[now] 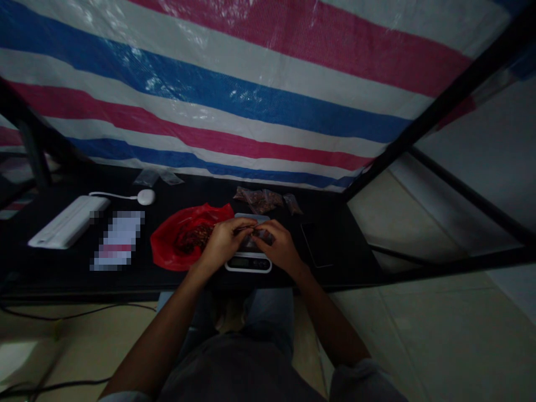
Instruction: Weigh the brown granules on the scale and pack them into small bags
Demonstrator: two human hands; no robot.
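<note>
Dark shirt front (234, 368) nearest; small clear bag (250, 244) held over the scale (248, 263).
Its mouth was seemingly clamped by the left grip (221, 243) and right grip (280, 245); filled packets (258, 200) were laid behind, while loose brown pieces (197, 237) were left in the red bag (162, 254).

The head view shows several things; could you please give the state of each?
Red plastic bag: open, reddish-brown bits inside.
White rectangular digital scale: flat, partly covered, reading illegible.
Small clear plastic bags: filled, lying down.
Black rectangular slab: lying flat, unlit.
White oblong device: lying flat.
Left hand: fingers bent, over scale.
Right hand: fingers bent, over scale.
</note>
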